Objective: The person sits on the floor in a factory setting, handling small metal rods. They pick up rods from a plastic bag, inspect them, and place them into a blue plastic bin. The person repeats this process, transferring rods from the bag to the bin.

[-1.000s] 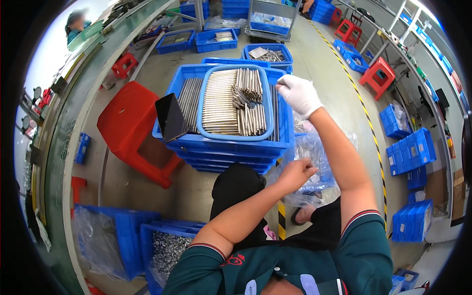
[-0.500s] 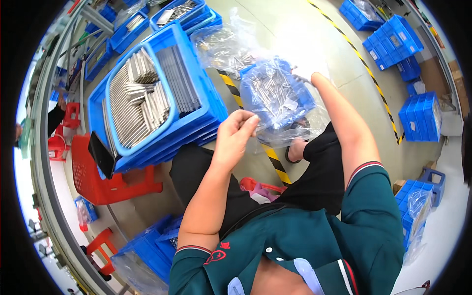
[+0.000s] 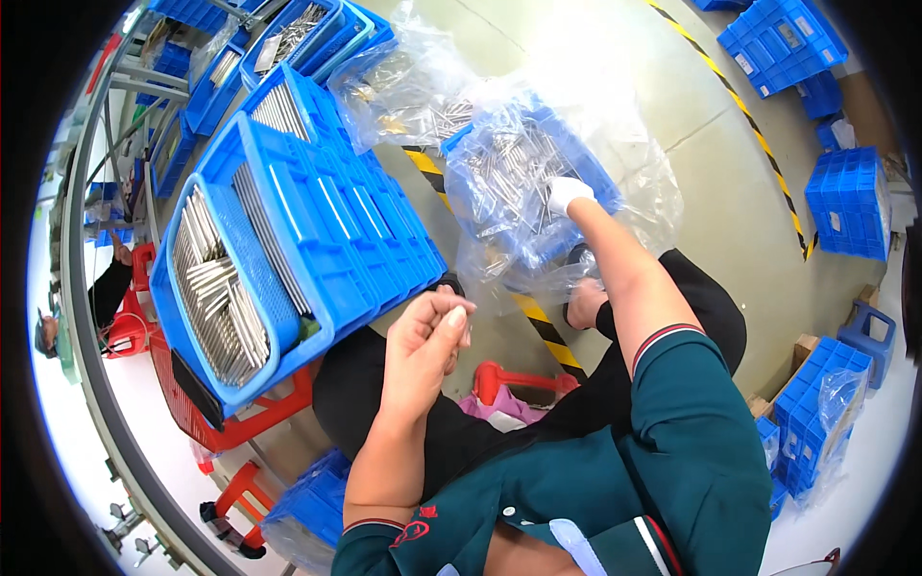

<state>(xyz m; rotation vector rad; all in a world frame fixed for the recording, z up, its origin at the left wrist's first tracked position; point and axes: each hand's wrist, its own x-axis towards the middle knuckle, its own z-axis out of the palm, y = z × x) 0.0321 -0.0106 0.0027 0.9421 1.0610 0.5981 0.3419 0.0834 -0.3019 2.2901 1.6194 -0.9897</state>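
Observation:
My right hand (image 3: 567, 194) wears a white glove and reaches down into a blue bin lined with clear plastic (image 3: 586, 163). The bin stands on the floor and holds several thin metal rods (image 3: 499, 173). The plastic hides whether the fingers grip any. My bare left hand (image 3: 432, 336) hovers above my lap with its fingers curled together, and nothing shows in it. It is next to a stack of blue crates (image 3: 336, 230). The top crate holds rows of metal rods (image 3: 216, 298).
The crate stack rests on a red stool (image 3: 250, 418). More blue crates stand at the right (image 3: 850, 197), lower right (image 3: 816, 413) and lower left (image 3: 312, 499). A yellow-black stripe (image 3: 759, 144) crosses the floor. Another person (image 3: 106, 288) sits at the far left.
My right hand has left the top crate of the stack and gone down into the plastic-lined bin on the floor. My view has swung right and down. The left hand stays curled.

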